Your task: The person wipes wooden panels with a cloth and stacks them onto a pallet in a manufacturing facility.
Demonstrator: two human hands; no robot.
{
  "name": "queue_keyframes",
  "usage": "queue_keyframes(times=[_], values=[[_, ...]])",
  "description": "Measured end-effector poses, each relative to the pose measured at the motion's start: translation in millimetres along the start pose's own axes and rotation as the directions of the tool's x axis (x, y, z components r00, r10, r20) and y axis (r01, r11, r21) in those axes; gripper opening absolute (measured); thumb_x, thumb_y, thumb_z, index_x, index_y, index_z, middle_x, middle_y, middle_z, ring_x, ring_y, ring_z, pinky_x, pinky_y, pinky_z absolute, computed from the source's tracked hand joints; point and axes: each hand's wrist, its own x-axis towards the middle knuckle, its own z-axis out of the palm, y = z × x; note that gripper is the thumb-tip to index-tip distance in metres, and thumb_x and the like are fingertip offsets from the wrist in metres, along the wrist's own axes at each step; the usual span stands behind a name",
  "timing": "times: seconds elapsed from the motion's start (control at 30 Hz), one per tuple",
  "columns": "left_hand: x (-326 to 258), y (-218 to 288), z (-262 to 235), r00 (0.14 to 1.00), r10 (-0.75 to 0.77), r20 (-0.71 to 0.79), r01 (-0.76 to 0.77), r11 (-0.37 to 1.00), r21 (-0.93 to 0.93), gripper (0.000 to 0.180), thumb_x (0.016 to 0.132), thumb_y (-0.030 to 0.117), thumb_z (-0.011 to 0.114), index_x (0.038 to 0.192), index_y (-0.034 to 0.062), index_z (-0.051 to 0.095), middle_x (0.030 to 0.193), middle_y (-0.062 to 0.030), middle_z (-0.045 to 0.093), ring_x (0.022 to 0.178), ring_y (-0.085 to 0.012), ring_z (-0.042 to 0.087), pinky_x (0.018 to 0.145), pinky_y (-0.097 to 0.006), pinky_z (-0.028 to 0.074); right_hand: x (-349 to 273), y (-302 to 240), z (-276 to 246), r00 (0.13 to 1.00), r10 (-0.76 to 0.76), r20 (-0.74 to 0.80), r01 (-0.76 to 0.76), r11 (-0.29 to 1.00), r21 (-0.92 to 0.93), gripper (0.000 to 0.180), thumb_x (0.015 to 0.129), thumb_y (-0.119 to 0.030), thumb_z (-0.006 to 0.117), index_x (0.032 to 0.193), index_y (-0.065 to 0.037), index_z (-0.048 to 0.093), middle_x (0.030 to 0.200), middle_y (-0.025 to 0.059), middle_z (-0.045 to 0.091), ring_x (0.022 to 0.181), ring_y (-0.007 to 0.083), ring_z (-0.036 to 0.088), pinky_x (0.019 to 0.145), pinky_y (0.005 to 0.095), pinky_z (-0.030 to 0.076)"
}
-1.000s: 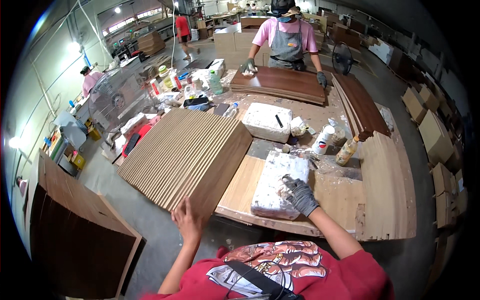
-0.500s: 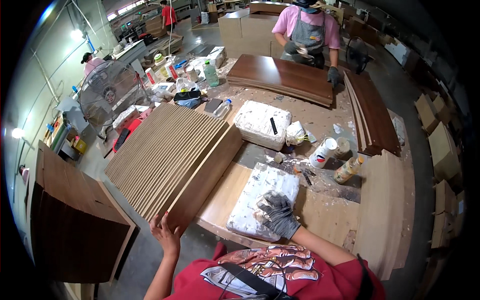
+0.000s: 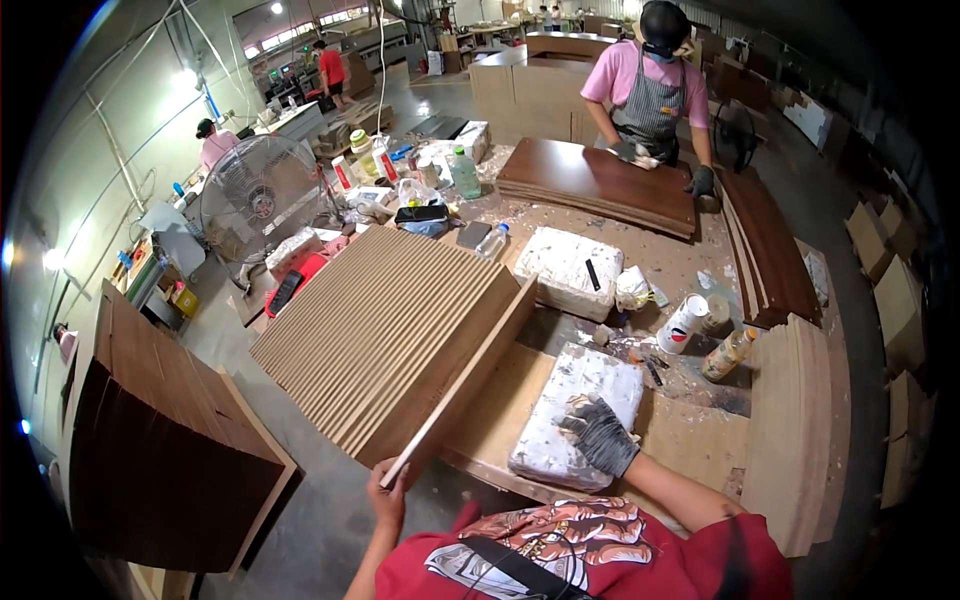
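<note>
My bare left hand (image 3: 388, 487) is closed on the near end of a wooden board (image 3: 455, 392). The board leans on edge along the right side of a stack of boards (image 3: 385, 330), its top edge standing out from the others. My right hand (image 3: 603, 440), in a grey glove, rests on a white wrapped block (image 3: 548, 455) marked with dark smears. Its fingers are curled over a pale wad of cloth (image 3: 572, 412), mostly hidden beneath them.
A second white wrapped block (image 3: 568, 272) carries a small black strip. A white cup (image 3: 683, 323) and a bottle (image 3: 728, 355) stand to its right. Pale boards (image 3: 785, 430) lie at right. Across the table, a person (image 3: 655, 100) wipes dark brown panels (image 3: 600, 180). A fan (image 3: 262, 203) stands left.
My left hand has gone from touching the board's end to gripping it, and the board has tipped away from the stack. My right hand stays on the block. The view has shifted.
</note>
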Motion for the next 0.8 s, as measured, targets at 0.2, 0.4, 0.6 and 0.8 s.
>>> queue_keyframes(times=[0.2, 0.4, 0.6, 0.8], values=[[12, 12, 20, 0.914, 0.076, -0.397, -0.176, 0.959, -0.222, 0.013, 0.087, 0.013, 0.07, 0.087, 0.0017, 0.063, 0.083, -0.0024, 0.063, 0.076, -0.0087, 0.054, 0.069, -0.023, 0.044, 3, -9, 9, 0.93, 0.243, -0.275, -0.198, 0.963, 0.182, 0.027, 0.086, -0.011, 0.057, 0.112, -0.006, 0.062, 0.1, 0.0155, 0.06, 0.098, 0.0329, 0.055, 0.093, 0.0422, 0.041], [41, 57, -16, 0.936, 0.006, -0.353, -0.132, 0.934, -0.333, 0.016, 0.087, 0.014, 0.07, 0.085, 0.0015, 0.061, 0.079, -0.0001, 0.063, 0.07, -0.0046, 0.053, 0.064, -0.019, 0.041, 6, -35, -7, 0.507, 0.498, -0.703, -0.321, 0.866, 0.383, 0.019, 0.092, -0.009, 0.053, 0.108, -0.002, 0.061, 0.099, 0.0152, 0.056, 0.096, 0.0295, 0.055, 0.091, 0.0376, 0.043], [46, 97, -53, 0.942, 0.124, -0.313, -0.24, 0.898, -0.368, 0.015, 0.086, 0.012, 0.072, 0.082, 0.0017, 0.061, 0.077, 0.0004, 0.063, 0.069, -0.0036, 0.052, 0.065, -0.018, 0.039, -20, -38, -38, 0.363, 0.817, -0.449, 0.048, 0.465, 0.884, 0.021, 0.093, -0.009, 0.055, 0.112, -0.003, 0.062, 0.108, 0.0074, 0.06, 0.097, 0.0182, 0.058, 0.092, 0.0328, 0.046], [69, 117, -57, 0.974, 0.155, -0.162, -0.216, 0.849, -0.482, 0.015, 0.083, 0.013, 0.073, 0.081, 0.003, 0.062, 0.072, 0.0031, 0.059, 0.065, -0.0034, 0.048, 0.06, -0.018, 0.035, -57, -37, -129, 0.226, 0.745, -0.628, -0.135, 0.662, 0.737, 0.032, 0.097, -0.021, 0.052, 0.12, -0.001, 0.059, 0.114, 0.0089, 0.063, 0.104, 0.0173, 0.057, 0.098, 0.0329, 0.044]])
